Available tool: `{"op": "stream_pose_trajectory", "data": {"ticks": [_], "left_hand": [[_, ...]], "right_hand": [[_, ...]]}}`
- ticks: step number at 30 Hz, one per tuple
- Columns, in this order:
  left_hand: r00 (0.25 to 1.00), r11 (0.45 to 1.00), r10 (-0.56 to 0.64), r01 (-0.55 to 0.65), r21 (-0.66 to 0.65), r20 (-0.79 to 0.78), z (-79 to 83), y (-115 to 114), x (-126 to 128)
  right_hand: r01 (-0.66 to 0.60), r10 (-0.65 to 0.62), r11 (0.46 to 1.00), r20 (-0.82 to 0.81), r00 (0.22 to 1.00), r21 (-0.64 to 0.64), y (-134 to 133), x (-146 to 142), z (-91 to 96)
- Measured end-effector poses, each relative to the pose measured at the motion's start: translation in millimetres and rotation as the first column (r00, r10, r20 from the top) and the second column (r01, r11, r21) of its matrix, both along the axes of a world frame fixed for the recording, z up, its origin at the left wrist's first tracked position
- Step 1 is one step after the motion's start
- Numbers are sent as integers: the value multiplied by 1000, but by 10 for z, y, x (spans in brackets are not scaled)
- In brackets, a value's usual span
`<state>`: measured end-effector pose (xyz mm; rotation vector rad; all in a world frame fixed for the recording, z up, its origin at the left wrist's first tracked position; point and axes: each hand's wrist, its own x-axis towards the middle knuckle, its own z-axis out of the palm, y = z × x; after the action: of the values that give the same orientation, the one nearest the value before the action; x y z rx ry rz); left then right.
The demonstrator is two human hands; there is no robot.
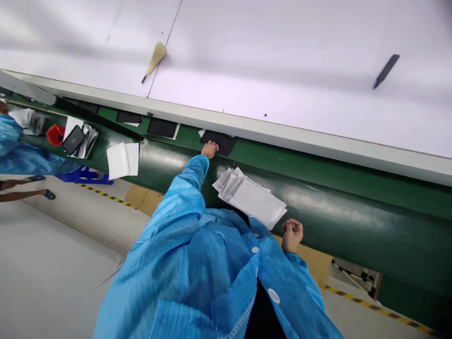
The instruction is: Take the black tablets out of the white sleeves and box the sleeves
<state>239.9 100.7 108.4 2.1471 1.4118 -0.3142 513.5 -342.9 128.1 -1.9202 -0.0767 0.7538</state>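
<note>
My left hand (211, 149) reaches forward to a thin black rectangular sheet (223, 142) on the green strip. Its fingers curl at the sheet's left edge and appear to grip it. White corners show from under the sheet. Close to my body, a fanned stack of flat white sleeves (257, 197) lies on the green work surface (339, 214). Just right of that stack, my right hand (292, 234) hovers by the table's front edge, with the fingers curled together. Whatever they may hold cannot be made out.
More black sheets (162, 127) lie leftward along the strip. Further left are white sheets (122, 160), a phone (73, 140) on papers, a red bin (55, 135) and a co-worker's blue sleeve (31, 150). A raised white ledge (300, 132) runs behind, with a yellowish brush-like object (156, 59).
</note>
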Motion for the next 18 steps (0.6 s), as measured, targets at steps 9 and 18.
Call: {"op": "stream_pose_trajectory", "data": {"ticks": [9, 18], "left_hand": [[912, 914, -365, 312, 260, 187, 393, -1038, 191], [869, 906, -332, 186, 381, 368, 397, -2005, 32]], "right_hand": [[-62, 221, 930, -415, 883, 362, 1207, -422, 321], [96, 54, 962, -523, 851, 256, 1465, -555, 287]]}}
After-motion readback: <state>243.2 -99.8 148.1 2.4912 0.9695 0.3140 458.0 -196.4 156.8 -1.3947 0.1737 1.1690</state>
